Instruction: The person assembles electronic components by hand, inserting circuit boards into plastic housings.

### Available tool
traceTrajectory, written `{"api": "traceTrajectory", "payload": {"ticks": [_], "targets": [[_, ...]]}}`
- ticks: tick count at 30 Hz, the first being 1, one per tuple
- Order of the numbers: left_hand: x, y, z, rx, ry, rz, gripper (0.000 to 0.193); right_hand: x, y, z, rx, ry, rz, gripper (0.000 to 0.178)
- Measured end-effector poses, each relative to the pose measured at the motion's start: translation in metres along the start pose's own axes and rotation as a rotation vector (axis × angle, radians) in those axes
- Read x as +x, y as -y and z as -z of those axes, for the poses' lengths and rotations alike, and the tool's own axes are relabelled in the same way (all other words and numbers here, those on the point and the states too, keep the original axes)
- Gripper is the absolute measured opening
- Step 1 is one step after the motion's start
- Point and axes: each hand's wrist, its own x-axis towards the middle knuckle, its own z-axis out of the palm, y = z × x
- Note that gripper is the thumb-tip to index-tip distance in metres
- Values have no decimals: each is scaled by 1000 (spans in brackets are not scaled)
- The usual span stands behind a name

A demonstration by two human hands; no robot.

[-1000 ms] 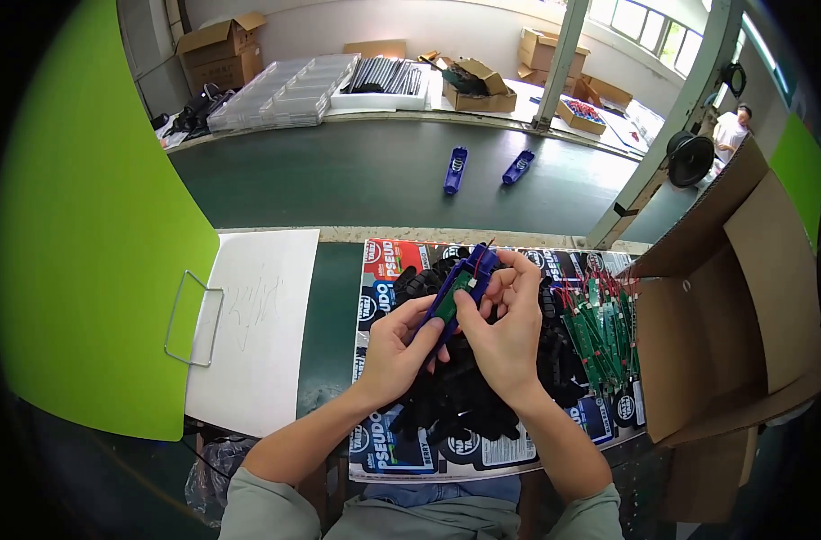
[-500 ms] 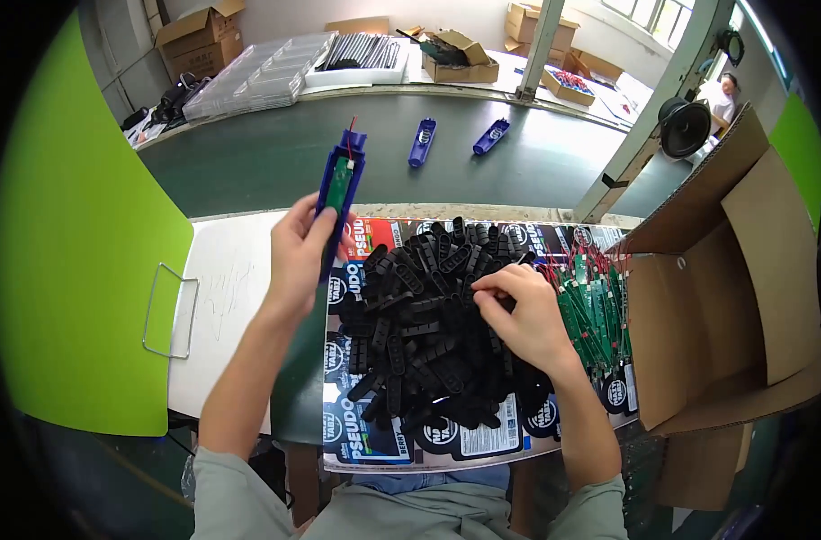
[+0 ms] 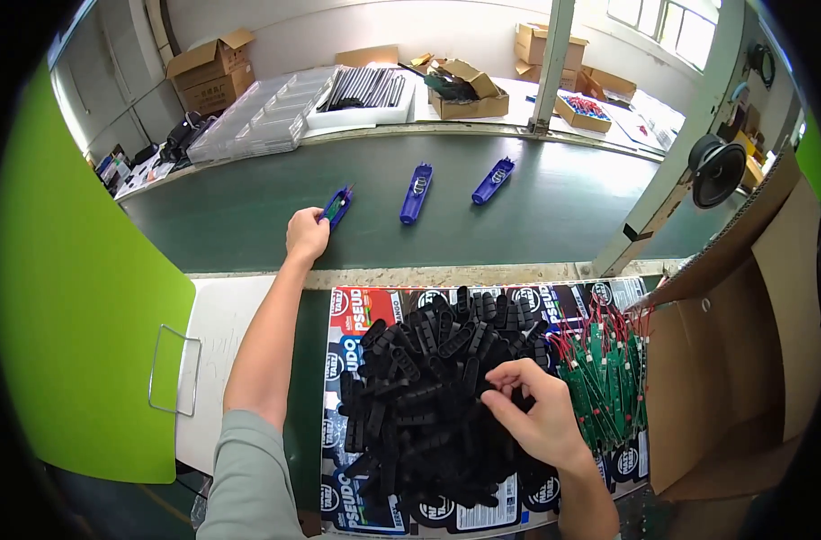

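My left hand [image 3: 308, 236] is stretched out over the green belt, its fingers closed round the near end of a blue plastic housing [image 3: 340, 205] with a green circuit board inside. The housing lies low at the belt surface; whether it touches cannot be seen. My right hand [image 3: 541, 412] is at the right side of a heap of small black ribbed plastic pieces [image 3: 419, 396]. Its thumb and fingers are curled into a pinch, and what is between them blends with the black pieces. Several green circuit boards [image 3: 601, 378] with red wires lie to its right.
Two more blue housings [image 3: 417, 193] [image 3: 494, 182] lie on the green belt [image 3: 248, 211]. An open cardboard box [image 3: 712, 387] stands at the right, near a post with a round speaker [image 3: 718, 171]. A lime-green panel [image 3: 95, 297] rises at the left. Clear trays [image 3: 257, 117] stand behind the belt.
My left hand has carried the blue housing forward from above the mat to the belt, lowering it there. The right hand stays by the black heap. The view has tilted up.
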Motion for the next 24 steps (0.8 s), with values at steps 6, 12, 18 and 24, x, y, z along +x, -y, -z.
{"api": "traceTrajectory", "payload": {"ticks": [6,12,18,24], "targets": [[9,-1,3,391,-90,-79,36,4,-15,7,462,-179,-133,16],[16,-46,-25,353,-230,-421,39,11,-17,6,708,-319,-144,22],[8,-126,-99,322,46,-384,57,10,-23,7,236,-305,-28,22],[8,-101,-84,245,43,-368,58,7,-23,0,-446,-185,302,20]]}}
